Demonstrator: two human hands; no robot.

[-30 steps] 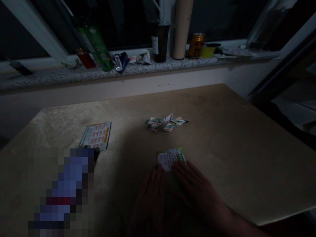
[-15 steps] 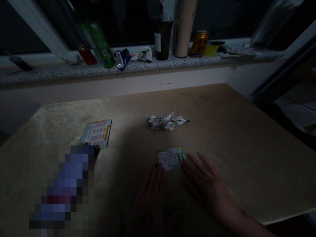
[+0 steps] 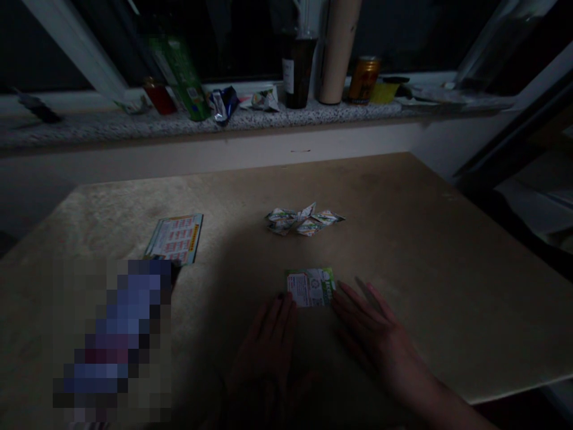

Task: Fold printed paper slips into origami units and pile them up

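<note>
A small printed paper card, white with green edges, lies flat on the table in front of me. My left hand rests palm down at the card's lower left corner, fingers stretched out and fingertips touching it. On the other side, my right hand lies with its fingers extended, the fingertips at the card's right edge. Neither hand grips anything. Beyond the card sits a folded paper piece with several pointed parts, made of similar printed paper.
To the left lies a larger printed sheet, beside a pixelated blue object on the tabletop. The granite windowsill holds a green bottle, a dark cup, a cardboard tube and a golden can.
The left hand has shifted slightly left, its fingers still at the card's corner. The right hand and the card have hardly moved.
</note>
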